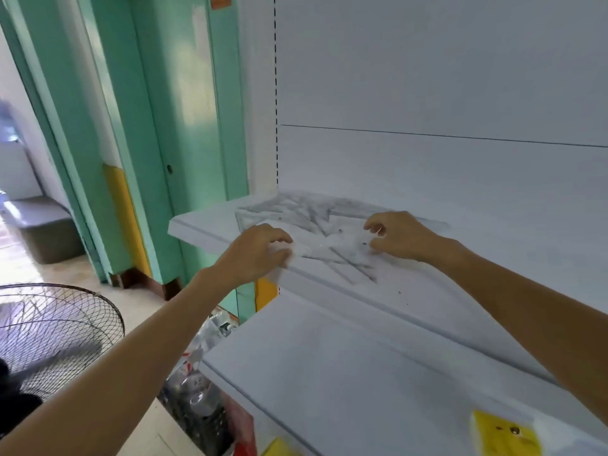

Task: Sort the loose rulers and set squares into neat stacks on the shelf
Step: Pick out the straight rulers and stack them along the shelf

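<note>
A loose heap of clear plastic rulers and set squares [309, 218] lies spread over the upper white shelf [204, 233], overlapping at many angles. My left hand [256, 255] is at the heap's near left edge, fingers curled onto a clear piece [297, 248] at the shelf's front lip. My right hand [399, 236] is over the right side of the heap, fingers and thumb curled with their tips at the plastic [357, 240]. Motion blur hides whether either hand truly grips a piece.
A lower white shelf [329, 373] juts out beneath, with a yellow packet [503, 436] at its near right. Left of the unit stand a green door frame [184, 126], a wire fan guard [52, 327] and bagged goods [204, 383] on the floor.
</note>
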Demonstrator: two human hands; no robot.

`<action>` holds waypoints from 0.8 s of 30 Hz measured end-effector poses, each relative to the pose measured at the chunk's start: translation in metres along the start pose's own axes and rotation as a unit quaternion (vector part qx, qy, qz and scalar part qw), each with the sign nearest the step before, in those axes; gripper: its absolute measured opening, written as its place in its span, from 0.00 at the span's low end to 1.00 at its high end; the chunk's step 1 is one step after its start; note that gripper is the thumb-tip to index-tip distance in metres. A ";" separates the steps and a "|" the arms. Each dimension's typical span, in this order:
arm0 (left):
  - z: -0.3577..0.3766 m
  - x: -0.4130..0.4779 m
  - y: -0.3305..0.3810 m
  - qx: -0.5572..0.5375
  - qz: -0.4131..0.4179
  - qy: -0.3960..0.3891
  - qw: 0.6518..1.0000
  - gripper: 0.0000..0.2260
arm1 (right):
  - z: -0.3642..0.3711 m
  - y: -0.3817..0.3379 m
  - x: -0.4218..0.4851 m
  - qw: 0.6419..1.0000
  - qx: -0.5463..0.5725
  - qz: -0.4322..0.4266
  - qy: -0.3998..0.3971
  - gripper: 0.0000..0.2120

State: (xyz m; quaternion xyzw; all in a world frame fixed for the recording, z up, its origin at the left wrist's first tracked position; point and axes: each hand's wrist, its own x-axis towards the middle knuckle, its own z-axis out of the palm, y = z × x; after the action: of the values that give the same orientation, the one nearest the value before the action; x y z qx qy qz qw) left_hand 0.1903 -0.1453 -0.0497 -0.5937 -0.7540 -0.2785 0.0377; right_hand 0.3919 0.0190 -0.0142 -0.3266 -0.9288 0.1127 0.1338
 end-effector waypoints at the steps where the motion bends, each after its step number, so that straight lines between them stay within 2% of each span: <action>1: 0.003 0.008 -0.005 0.002 0.007 -0.002 1.000 0.11 | 0.001 0.001 0.006 1.000 0.001 -0.008 -0.010 0.19; 7: 0.015 0.051 -0.028 0.015 0.049 -0.027 0.998 0.14 | 0.005 0.003 0.031 0.996 0.023 0.005 -0.083 0.21; 14: 0.021 0.085 -0.038 -0.007 0.107 -0.134 0.985 0.14 | 0.011 0.002 0.047 0.998 0.032 0.036 -0.049 0.17; 20: 0.019 0.101 -0.046 0.026 0.161 -0.164 0.973 0.15 | 0.000 0.017 0.043 0.991 0.045 0.076 -0.105 0.21; 24: 0.021 0.103 -0.046 -0.024 0.179 -0.174 0.968 0.15 | 0.004 0.013 0.040 0.995 0.033 0.077 -0.061 0.18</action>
State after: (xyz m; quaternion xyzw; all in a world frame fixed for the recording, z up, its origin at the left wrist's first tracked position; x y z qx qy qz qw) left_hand 0.1233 -0.0525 -0.0446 -0.7593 -0.6233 -0.1774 -0.0589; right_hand 0.3681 0.0546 -0.0146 -0.3853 -0.9031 0.1728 0.0784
